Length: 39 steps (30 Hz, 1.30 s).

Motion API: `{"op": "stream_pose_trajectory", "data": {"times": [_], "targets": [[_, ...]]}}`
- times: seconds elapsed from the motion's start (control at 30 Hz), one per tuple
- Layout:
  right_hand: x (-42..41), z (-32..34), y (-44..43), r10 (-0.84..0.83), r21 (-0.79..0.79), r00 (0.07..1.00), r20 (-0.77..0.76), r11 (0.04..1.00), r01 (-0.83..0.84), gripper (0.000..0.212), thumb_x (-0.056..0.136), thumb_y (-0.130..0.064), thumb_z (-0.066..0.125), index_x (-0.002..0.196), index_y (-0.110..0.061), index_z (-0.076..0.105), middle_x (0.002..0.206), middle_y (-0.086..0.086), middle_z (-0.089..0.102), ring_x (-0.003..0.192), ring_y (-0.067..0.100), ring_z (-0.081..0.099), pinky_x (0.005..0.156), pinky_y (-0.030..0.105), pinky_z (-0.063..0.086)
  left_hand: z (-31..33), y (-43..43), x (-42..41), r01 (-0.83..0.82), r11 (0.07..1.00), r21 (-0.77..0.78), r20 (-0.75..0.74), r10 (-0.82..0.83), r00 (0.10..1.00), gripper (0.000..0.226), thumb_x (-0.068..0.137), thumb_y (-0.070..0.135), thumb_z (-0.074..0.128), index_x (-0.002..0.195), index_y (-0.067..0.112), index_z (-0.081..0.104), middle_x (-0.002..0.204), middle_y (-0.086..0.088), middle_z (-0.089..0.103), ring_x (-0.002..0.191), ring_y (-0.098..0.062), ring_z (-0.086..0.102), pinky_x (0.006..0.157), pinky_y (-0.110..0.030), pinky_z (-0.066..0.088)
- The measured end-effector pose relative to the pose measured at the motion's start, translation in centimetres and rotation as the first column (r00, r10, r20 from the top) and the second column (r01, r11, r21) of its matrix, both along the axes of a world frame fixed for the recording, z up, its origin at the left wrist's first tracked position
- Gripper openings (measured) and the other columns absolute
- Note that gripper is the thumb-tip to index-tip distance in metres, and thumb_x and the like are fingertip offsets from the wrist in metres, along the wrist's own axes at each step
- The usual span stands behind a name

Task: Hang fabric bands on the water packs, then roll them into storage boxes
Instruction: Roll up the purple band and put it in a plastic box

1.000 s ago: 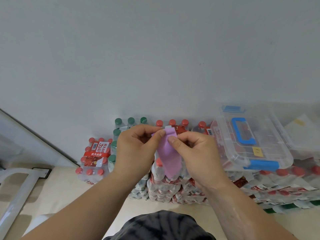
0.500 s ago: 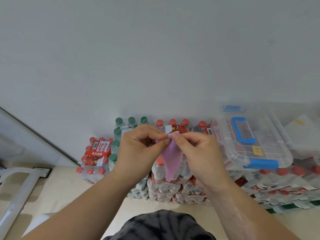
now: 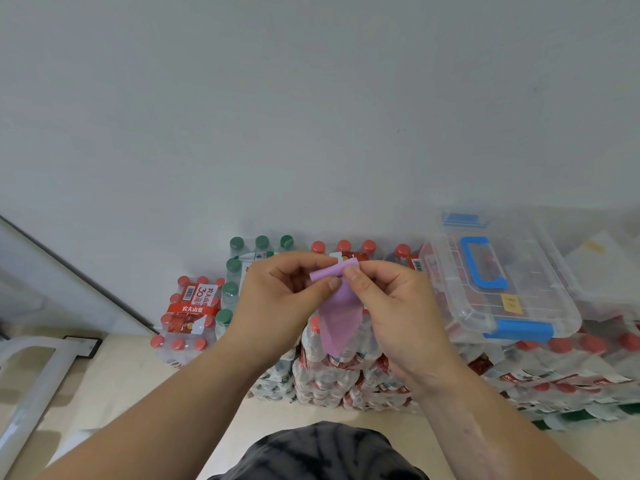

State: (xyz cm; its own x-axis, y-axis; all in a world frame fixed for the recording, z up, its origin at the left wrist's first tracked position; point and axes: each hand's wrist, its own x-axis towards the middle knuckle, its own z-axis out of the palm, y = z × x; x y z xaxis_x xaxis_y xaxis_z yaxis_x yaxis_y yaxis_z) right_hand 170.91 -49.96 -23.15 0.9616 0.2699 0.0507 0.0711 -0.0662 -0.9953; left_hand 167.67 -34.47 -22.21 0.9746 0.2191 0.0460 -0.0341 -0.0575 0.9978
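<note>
Close in front of the person, the left hand [image 3: 280,299] and the right hand [image 3: 391,313] each pinch, thumb against curled forefinger, the top of a purple fabric band [image 3: 337,320]. Its upper end is wound into a tight little roll and the rest hangs loose. To me this looks like the rolling step barely begun, so the next move calls for turning the roll down evenly. Beyond, at twelve o'clock, the water packs [image 3: 329,368] stand by the wall, and at two o'clock a clear storage box [image 3: 498,289] sits on them with its lid on.
</note>
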Motion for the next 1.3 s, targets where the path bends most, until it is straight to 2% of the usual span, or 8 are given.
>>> {"op": "stream_pose_trajectory", "data": {"times": [0.17,0.27,0.43,0.63,0.8,0.93,1.13,1.3], "targets": [[0.17,0.33,-0.19,0.032,0.045,0.999,0.01,0.998,-0.032,0.03,0.101,-0.019,0.062,0.093,-0.04,0.082,0.1,-0.007,0.08,0.104,0.017,0.072,0.096,0.045,0.059,0.21,0.08,0.29,-0.002,0.999,-0.044,-0.011,0.001,1.0,0.022,0.084,-0.005,0.072,0.097,0.011,0.078,0.092,-0.005,0.078,0.09,-0.021,0.074,0.08,-0.028,0.059],[0.09,0.31,-0.22,0.047,0.093,0.999,-0.024,0.995,-0.044,0.019,0.099,-0.022,0.063,0.101,-0.024,0.082,0.104,-0.002,0.08,0.108,0.019,0.072,0.094,0.038,0.059,0.36,0.13,0.39,-0.01,0.996,-0.085,-0.017,0.009,1.0,0.022,0.082,-0.009,0.072,0.094,0.008,0.077,0.087,-0.006,0.078,0.086,-0.02,0.074,0.077,-0.026,0.059],[-0.16,0.04,0.03,-0.143,0.15,0.986,-0.084,0.977,0.154,0.005,0.091,-0.02,0.073,0.091,-0.016,0.075,0.084,0.0,0.079,0.083,0.016,0.076,0.075,0.032,0.062,0.22,0.02,0.54,-0.047,0.993,-0.111,-0.031,0.044,0.999,0.024,0.08,-0.011,0.073,0.09,0.011,0.078,0.086,-0.007,0.077,0.085,-0.019,0.073,0.078,-0.026,0.058],[-0.44,0.43,0.18,-0.158,0.134,0.987,-0.004,0.978,0.157,0.016,0.085,-0.013,0.079,0.076,-0.026,0.079,0.073,-0.008,0.077,0.069,0.004,0.072,0.065,0.016,0.054,0.35,-0.17,0.62,-0.071,0.994,-0.087,-0.039,0.068,0.997,0.024,0.08,-0.007,0.075,0.09,0.014,0.079,0.087,-0.006,0.079,0.086,-0.02,0.075,0.077,-0.024,0.058],[-0.6,0.05,0.38,-0.195,0.15,0.98,-0.04,0.969,0.199,0.007,0.073,-0.034,0.08,0.071,-0.026,0.079,0.077,0.001,0.077,0.079,0.025,0.074,0.078,0.043,0.064,0.4,0.05,0.58,-0.022,0.997,-0.073,-0.044,0.019,0.999,0.024,0.079,-0.01,0.074,0.088,0.012,0.079,0.086,-0.008,0.078,0.086,-0.022,0.075,0.076,-0.027,0.059],[-0.48,-0.32,0.54,-0.201,0.196,0.975,-0.091,0.957,0.215,0.01,0.08,-0.021,0.081,0.072,-0.023,0.077,0.08,0.01,0.077,0.086,0.037,0.073,0.087,0.054,0.061,0.38,0.18,0.46,0.016,0.994,-0.112,-0.053,-0.023,0.998,0.02,0.077,-0.009,0.076,0.088,0.007,0.079,0.087,-0.011,0.078,0.085,-0.023,0.075,0.076,-0.028,0.059],[-0.39,-0.27,0.58,-0.182,0.197,0.978,-0.097,0.96,0.198,0.024,0.084,-0.01,0.079,0.071,-0.03,0.077,0.081,0.0,0.079,0.081,0.017,0.076,0.077,0.035,0.061,0.12,0.02,0.74,-0.046,0.99,-0.132,-0.093,0.034,0.995,0.016,0.076,0.007,0.08,0.092,0.007,0.078,0.086,-0.012,0.077,0.082,-0.021,0.073,0.073,-0.027,0.057],[-0.06,-0.48,0.32,-0.17,0.167,0.977,-0.132,0.967,0.191,0.015,0.086,-0.008,0.078,0.077,-0.019,0.073,0.084,0.008,0.079,0.087,0.032,0.076,0.083,0.049,0.063,0.07,0.14,0.8,-0.043,0.993,-0.11,-0.082,0.034,0.996,0.015,0.079,-0.007,0.075,0.09,0.003,0.076,0.085,-0.013,0.077,0.082,-0.022,0.074,0.075,-0.026,0.059]]}}
